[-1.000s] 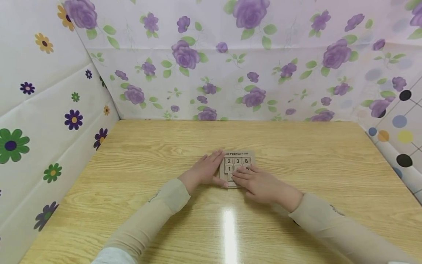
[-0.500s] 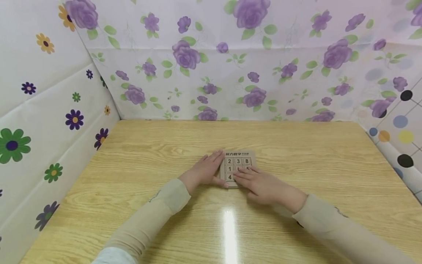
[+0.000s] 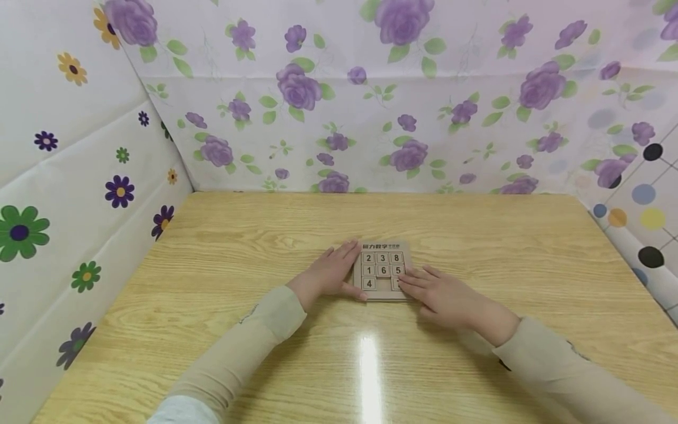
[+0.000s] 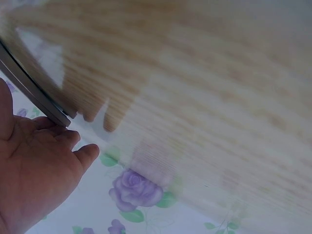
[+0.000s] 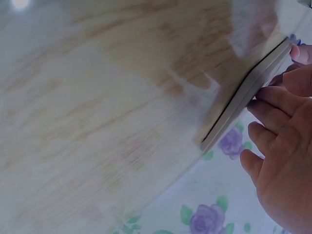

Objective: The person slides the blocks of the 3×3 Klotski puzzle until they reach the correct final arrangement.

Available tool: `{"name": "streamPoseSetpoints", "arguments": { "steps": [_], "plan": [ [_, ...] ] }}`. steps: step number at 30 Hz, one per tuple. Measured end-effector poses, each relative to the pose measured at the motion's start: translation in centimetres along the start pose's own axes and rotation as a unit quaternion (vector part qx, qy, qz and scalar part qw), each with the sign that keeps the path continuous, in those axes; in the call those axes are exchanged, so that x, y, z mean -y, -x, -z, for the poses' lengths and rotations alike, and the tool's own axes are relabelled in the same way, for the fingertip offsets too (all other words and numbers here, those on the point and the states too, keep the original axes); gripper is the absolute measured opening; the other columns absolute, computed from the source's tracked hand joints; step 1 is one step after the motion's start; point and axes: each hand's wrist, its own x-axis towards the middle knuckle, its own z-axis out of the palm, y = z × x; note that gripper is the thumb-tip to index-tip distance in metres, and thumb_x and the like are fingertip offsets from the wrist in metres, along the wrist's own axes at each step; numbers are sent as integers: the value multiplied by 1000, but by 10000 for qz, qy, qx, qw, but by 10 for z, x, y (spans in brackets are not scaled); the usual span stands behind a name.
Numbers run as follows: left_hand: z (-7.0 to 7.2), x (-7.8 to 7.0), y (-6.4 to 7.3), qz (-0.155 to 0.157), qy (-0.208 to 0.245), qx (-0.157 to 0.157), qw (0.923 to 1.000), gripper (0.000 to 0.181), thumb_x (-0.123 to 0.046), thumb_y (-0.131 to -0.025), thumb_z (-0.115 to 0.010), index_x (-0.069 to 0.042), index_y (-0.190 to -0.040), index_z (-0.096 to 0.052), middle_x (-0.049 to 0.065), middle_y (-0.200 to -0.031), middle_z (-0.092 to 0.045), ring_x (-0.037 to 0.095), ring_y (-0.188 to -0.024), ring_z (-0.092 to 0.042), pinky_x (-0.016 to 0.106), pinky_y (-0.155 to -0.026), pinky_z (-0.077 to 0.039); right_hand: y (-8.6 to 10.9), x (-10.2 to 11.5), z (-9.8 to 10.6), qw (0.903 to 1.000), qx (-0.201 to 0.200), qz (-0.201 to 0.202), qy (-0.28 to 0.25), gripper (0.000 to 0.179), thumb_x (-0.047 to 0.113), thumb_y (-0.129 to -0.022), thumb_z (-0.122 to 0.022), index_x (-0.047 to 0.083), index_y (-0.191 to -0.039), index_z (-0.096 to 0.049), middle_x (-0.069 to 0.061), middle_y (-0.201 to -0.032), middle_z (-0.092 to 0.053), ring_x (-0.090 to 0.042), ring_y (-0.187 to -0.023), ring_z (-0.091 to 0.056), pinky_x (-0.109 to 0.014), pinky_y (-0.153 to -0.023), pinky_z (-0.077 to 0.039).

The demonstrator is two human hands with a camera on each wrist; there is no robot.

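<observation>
A flat sliding number puzzle [image 3: 402, 247] lies on the table, its tray holding square numbered tiles. The top row reads 2, 3, 8 and the middle row 1, 6, 5. Below are tile 4 [image 3: 369, 284], a bare slot in the middle, and a right tile [image 3: 395, 284] mostly covered by fingertips. My left hand [image 3: 331, 273] rests against the puzzle's left side, fingers nearly straight at the far corner and thumb at the near one. My right hand [image 3: 447, 295] touches the lower right tile with extended fingertips. In the right wrist view, the puzzle's edge [image 5: 234, 105] is beside the fingers.
The wooden table [image 3: 254, 235] is light and glossy, with a bright reflection in front of the puzzle. A flowered cloth [image 3: 344, 106] hangs behind it. Patterned cloth also covers the left side [image 3: 90, 194] and the right side.
Tile 4 has shifted left into the lower left corner. The right hand has moved right to the lower right tile, uncovering tiles 6 and 5 and the middle slot. The left hand stays put.
</observation>
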Motion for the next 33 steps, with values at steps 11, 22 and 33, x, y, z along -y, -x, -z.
{"name": "streamPoseSetpoints", "arguments": {
  "steps": [11,22,33],
  "plan": [
    [-1,0,0,-10,-18,-65,10000,115,-66,-72,-67,-7,-153,-10,9,-161,-8,24,-148,-8,45,-120,-13,-14,13,0,9999,81,-25,-91,50,16,-91,-50,-1,-138,-47,-15,-145,-44,-33,-137,-38,-51,-113,-29],
    [-3,2,-1,-37,-26,-61,10000,115,-67,-72,-66,-8,-154,-9,8,-161,-7,24,-148,-8,44,-120,-13,-19,4,-5,9988,230,-164,-403,55,18,-91,-49,-2,-142,-41,-15,-150,-37,-33,-141,-30,-51,-116,-23],
    [-2,1,-1,12,-28,-43,10000,116,-67,-72,-67,-7,-153,-9,8,-161,-7,24,-148,-7,44,-120,-12,-17,-5,-5,9988,199,-324,-311,54,17,-90,-49,-3,-140,-43,-17,-149,-39,-35,-139,-32,-54,-115,-24]
  ]
}}
